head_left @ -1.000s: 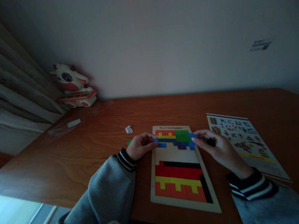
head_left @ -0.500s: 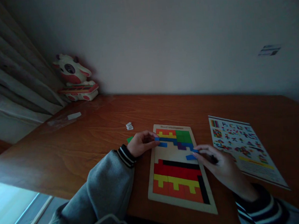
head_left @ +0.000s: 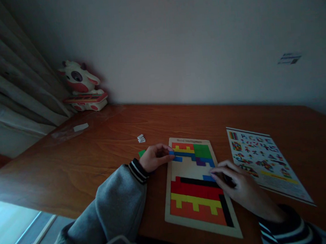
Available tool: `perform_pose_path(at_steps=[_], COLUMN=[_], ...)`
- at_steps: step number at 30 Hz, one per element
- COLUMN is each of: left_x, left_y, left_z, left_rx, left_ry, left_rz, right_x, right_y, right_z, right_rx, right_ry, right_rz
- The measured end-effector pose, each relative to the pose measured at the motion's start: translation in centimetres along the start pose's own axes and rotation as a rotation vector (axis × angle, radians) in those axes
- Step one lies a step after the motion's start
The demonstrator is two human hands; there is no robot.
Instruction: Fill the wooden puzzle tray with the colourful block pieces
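A wooden puzzle board [head_left: 202, 232] lies on the table, filled with coloured pieces at its far and near ends and bare across the middle. At its left edge my left hand [head_left: 157, 158] is closed, with a blue puzzle piece [head_left: 171, 152] at its fingertips. Just below that lies another blue strip [head_left: 178, 159]. My right hand [head_left: 237, 178] has its fingers pinched together over the board's right side, against a blue puzzle piece [head_left: 208, 178]; the fingertips partly hide their contact. A purple piece [head_left: 200, 162] and a green block [head_left: 202, 151] sit beyond it.
A printed pattern sheet [head_left: 267, 159] lies to the right of the board. Small white scraps [head_left: 141, 138] and a green piece [head_left: 141, 153] are on the left. A cow-shaped toy keyboard [head_left: 84, 87] stands at the back left. A pale cable [head_left: 116, 240] crosses the near edge.
The board has shifted slightly right and toward me. My right fingertips have moved slightly nearer to me, to the lower blue piece. My left hand has stayed almost still.
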State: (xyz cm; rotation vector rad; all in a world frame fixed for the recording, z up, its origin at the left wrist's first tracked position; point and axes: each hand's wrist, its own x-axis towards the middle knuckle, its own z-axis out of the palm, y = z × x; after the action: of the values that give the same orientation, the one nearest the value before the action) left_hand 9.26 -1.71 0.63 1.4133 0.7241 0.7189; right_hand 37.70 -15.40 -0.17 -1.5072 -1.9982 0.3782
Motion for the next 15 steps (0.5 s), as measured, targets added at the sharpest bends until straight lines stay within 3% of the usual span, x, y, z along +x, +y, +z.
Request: perform_pose_path(at_steps=[8,15], left_x=[0.0,0.0], left_y=[-0.1,0.5], left_z=[-0.2,-0.3], left_rx=[0.017,-0.032], left_ry=[0.007,0.033], left_rz=[-0.015,0.001], right_x=[-0.3,-0.6], right_y=[0.6,1.3], right_z=[0.1,0.5], right_rx=[-0.036,-0.257], right_ry=[0.083,0.104], right_rz=[0.023,0.110])
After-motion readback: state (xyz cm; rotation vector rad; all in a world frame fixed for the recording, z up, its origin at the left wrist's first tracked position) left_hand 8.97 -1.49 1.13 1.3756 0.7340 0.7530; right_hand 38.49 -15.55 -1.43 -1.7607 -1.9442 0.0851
